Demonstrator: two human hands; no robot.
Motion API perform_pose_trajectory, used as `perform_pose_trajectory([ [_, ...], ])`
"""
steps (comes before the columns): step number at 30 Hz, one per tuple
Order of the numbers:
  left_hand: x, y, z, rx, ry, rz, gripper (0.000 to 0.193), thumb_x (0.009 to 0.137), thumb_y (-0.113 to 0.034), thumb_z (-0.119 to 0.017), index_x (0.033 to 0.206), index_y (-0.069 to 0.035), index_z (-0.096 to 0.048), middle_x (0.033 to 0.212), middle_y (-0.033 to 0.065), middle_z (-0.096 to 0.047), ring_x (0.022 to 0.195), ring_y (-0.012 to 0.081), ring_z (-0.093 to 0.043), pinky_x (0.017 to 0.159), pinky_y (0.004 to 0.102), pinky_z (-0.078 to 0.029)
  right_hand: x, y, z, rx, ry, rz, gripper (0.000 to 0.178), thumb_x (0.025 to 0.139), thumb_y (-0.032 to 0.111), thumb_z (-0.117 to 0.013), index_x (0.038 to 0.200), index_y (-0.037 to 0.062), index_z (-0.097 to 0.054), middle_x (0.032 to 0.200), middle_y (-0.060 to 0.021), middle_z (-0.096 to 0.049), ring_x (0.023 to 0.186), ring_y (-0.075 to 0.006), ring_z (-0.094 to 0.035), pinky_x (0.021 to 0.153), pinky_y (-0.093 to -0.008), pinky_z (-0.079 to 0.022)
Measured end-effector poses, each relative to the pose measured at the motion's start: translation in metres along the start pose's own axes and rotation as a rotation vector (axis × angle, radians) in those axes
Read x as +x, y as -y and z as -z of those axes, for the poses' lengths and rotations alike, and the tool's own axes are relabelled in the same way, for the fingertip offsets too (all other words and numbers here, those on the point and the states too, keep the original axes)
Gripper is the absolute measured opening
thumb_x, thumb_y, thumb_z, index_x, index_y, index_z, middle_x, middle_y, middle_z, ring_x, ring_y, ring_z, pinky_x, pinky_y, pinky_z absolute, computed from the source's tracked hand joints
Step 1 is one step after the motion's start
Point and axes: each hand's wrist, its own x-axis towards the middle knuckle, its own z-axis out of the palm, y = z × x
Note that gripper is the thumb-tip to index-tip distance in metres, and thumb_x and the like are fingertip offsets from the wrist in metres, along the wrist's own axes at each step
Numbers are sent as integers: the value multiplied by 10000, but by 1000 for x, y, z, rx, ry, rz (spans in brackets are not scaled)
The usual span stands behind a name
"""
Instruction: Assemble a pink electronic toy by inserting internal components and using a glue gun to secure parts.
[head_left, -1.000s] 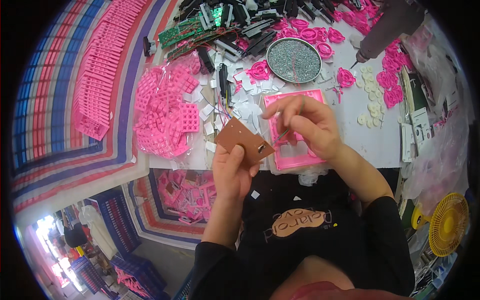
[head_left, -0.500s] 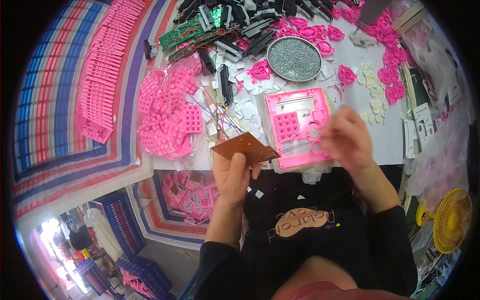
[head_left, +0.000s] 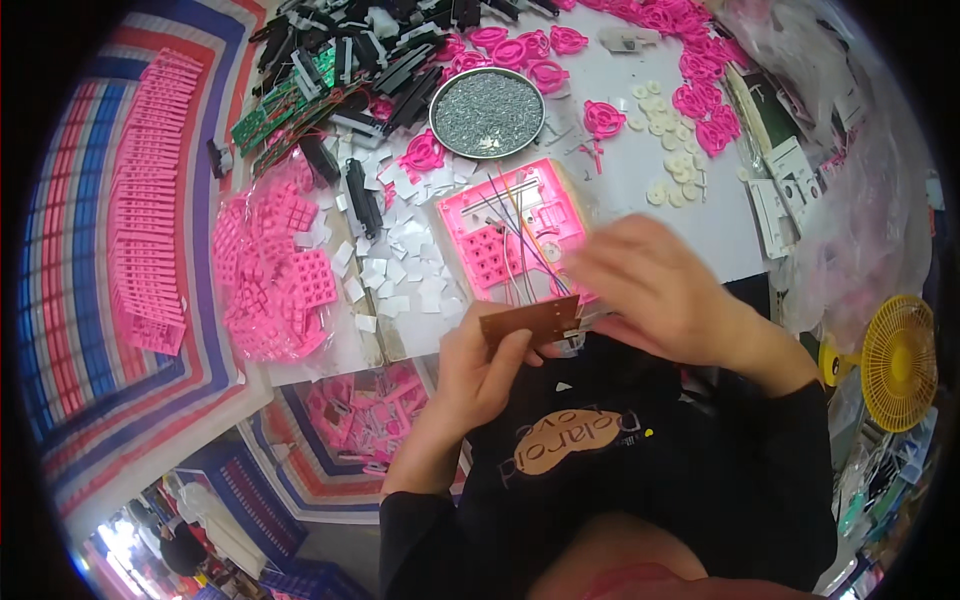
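Head view: the brown board (head_left: 530,322), pinched in the left hand (head_left: 480,370), has shifted to the pink case's (head_left: 558,195) near edge, its wires (head_left: 520,245) now crossing the case, seemingly pairing both; the blurred right hand's (head_left: 665,295) grip is unclear.

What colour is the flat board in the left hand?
Brown: the board shows best in the head view.

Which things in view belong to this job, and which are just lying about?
Apparently in use:
thin brown rectangular board, held in the left hand
thin multicoloured wires
open pink rectangular plastic casing

Seemingly lying about:
round yellow plastic fan
round cream discs
scattered white squares
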Motion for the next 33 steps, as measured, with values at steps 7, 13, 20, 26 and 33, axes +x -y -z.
perform_pose_trajectory([
  [7, -15, 6, 4, 434, 109, -83, 227, 982, 73, -494, 1195, 31, -563, 1046, 185, -739, 896, 234, -739, 828, 331, -579, 15, -8, 5, 268, 101, -35, 594, 836, 240, -777, 1349, 15, -577, 1307, -172, -584, 1238, -370, -520, 1058, -490, -420],
  [13, -24, 1, -22, 79, -56, 279, 313, 983, -48, -592, 1287, 15, -550, 1003, 130, -726, 890, 227, -729, 766, 348, -577, 44, -7, -31, 781, 242, -98, 336, 922, 157, -693, 1237, 39, -701, 1202, -137, -688, 1033, -258, -662, 922, -371, -518],
  [20, -44, 13, -11, -381, -110, 427, 599, 1012, 42, -454, 1557, -28, -215, 1395, 200, -535, 1195, 284, -607, 984, 394, -521, 88, -45, -52, 690, 42, -341, 282, 907, 67, -680, 1178, -10, -695, 879, -79, -718, 717, -92, -600, 670, -280, -502],
  [26, -47, -7, 19, 683, -134, 164, 547, 835, -103, -767, 1333, 1, -568, 1116, 169, -667, 976, 299, -654, 848, 378, -520, 113, -64, -78, 466, -6, -132, 263, 894, 106, -697, 1141, 17, -688, 836, -116, -706, 686, -195, -642, 665, -333, -512],
  [33, -5, 3, 31, 1106, -186, -97, 428, 825, -173, -774, 1200, -11, -646, 1218, 128, -653, 1146, 277, -612, 963, 454, -432, 120, -55, -81, 106, 40, -103, 433, 846, 204, -725, 1232, 57, -598, 912, -162, -686, 884, -378, -653, 749, -459, -509],
])
